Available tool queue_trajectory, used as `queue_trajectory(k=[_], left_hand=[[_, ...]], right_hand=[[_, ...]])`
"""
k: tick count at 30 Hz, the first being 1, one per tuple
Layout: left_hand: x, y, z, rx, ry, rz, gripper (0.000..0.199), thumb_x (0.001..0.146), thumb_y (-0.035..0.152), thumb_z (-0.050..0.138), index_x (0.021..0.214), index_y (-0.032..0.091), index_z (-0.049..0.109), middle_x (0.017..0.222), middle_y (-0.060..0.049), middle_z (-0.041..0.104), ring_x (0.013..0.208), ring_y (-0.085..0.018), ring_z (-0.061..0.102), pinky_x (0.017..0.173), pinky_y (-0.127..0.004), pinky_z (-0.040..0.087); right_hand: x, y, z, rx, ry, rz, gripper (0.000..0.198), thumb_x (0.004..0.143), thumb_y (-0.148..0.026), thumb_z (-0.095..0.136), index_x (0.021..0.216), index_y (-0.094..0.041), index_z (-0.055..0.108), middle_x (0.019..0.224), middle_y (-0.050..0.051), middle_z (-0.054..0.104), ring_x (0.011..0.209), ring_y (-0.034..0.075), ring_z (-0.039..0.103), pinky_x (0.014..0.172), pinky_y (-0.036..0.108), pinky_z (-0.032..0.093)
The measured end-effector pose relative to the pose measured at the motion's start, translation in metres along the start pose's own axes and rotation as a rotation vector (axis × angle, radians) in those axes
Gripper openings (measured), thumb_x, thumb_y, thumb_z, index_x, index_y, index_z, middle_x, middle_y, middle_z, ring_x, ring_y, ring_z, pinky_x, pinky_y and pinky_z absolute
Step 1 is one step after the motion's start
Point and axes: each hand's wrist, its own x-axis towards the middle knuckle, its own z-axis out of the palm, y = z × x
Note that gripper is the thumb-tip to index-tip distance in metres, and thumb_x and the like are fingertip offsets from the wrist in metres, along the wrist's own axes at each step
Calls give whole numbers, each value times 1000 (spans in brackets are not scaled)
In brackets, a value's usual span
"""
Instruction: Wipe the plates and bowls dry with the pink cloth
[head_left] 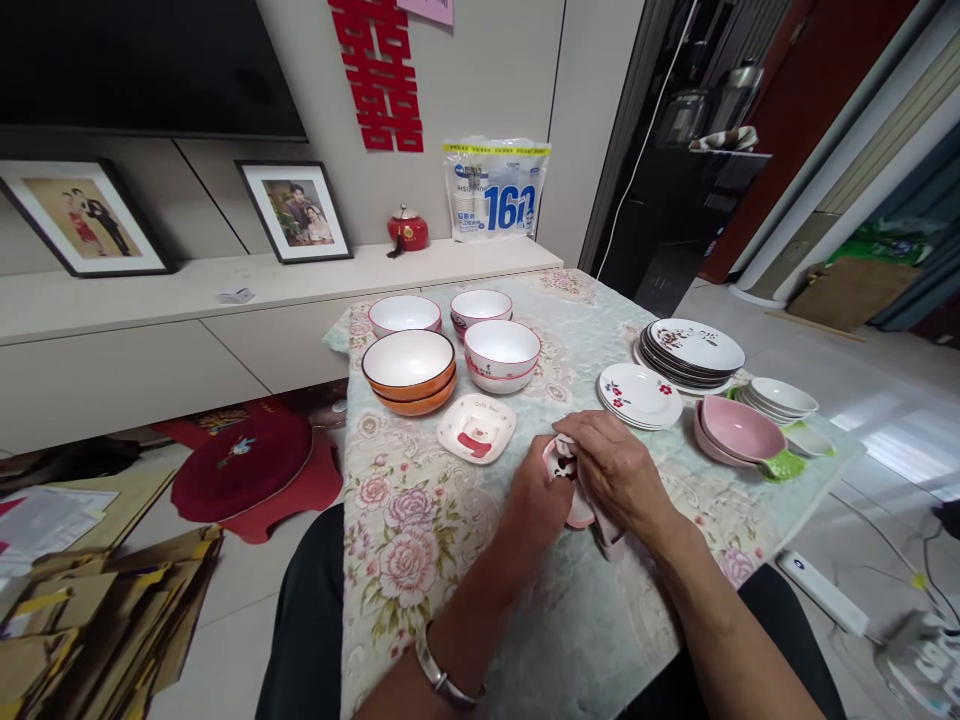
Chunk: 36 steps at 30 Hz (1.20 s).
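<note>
My left hand (534,492) is closed around a small dish (559,462) with a pink rim and a dark pattern on white. Over the dish's right side, my right hand (616,468) grips a pale pink cloth (611,540) whose end hangs below the fingers. Much of the dish is hidden by both hands. Just beyond the left hand lies a squarish plate (477,428) with a bear and a red scarf on it. Nearest to the right hand is a stack of small flowered plates (637,395).
Orange bowls (411,375) and white bowls (502,355) with red rims stand at the back left. To the right are a stack of large plates (694,345), pink bowls (742,430) and small white bowls (784,395). A red stool (247,460) stands left of the table (435,620).
</note>
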Motion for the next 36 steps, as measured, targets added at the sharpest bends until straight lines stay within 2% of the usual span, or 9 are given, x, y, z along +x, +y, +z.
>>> queue_trajectory(k=[5, 8, 12, 15, 20, 22, 29, 32, 36], left_hand=[[1, 4, 2, -45, 76, -60, 45, 66, 7, 57, 109, 20, 61, 96, -7, 70, 86, -25, 62, 78, -35, 46], [1, 3, 3, -183, 81, -81, 41, 71, 15, 61, 113, 19, 60, 103, -8, 70, 90, -25, 63, 78, -34, 48], [1, -1, 4, -131, 79, -85, 41, 75, 12, 51, 113, 19, 62, 101, -6, 69, 89, -23, 62, 78, -31, 47], [-1, -1, 4, -7, 35, -85, 45, 72, 6, 43, 111, 19, 61, 96, -4, 68, 87, -21, 60, 76, -30, 46], [-2, 0, 3, 130, -12, 0, 31, 71, 2, 41, 90, 20, 57, 84, -2, 63, 80, -20, 58, 72, -30, 44], [0, -1, 3, 137, 8, -16, 30, 70, 2, 43, 90, 20, 57, 83, -2, 64, 77, -20, 59, 72, -30, 45], [3, -7, 9, -209, 49, -37, 43, 76, 17, 61, 118, 16, 53, 114, -12, 68, 99, -23, 65, 85, -34, 51], [2, -9, 10, -155, 27, -12, 45, 79, 13, 54, 123, 17, 53, 115, -10, 66, 100, -21, 63, 88, -34, 51], [1, -6, 9, -62, 60, -11, 59, 67, 0, 43, 123, 17, 54, 116, -9, 65, 106, -21, 61, 94, -34, 49]], right_hand=[[-2, 10, -1, 2, 118, 239, 27, 97, -28, 47, 111, -22, 70, 94, 9, 69, 88, 23, 65, 79, 37, 52], [-2, 18, 0, 32, 163, 382, 27, 96, -32, 49, 108, -21, 71, 102, 8, 73, 95, 24, 66, 85, 38, 49], [-2, 21, 2, 82, 127, 502, 30, 95, -37, 49, 105, -21, 72, 105, 7, 76, 95, 25, 68, 83, 36, 51], [-1, 15, 2, 72, 86, 478, 32, 97, -38, 48, 107, -20, 72, 106, 7, 76, 95, 25, 69, 83, 36, 52], [-3, 2, 3, 3, 2, 147, 31, 99, -29, 44, 116, -19, 68, 115, 10, 72, 108, 24, 66, 95, 37, 50], [-3, 4, 3, 24, -25, 105, 30, 99, -27, 44, 115, -20, 68, 112, 9, 72, 106, 23, 66, 93, 36, 50], [-1, 16, 4, 42, 198, 439, 30, 94, -35, 49, 106, -19, 72, 105, 9, 74, 97, 25, 67, 87, 37, 49], [0, 17, 3, 92, 230, 527, 34, 92, -40, 50, 104, -18, 72, 106, 9, 75, 96, 25, 67, 86, 37, 49], [0, 15, 2, 124, 154, 566, 35, 94, -42, 48, 96, -18, 73, 96, 6, 76, 88, 24, 67, 80, 35, 49]])
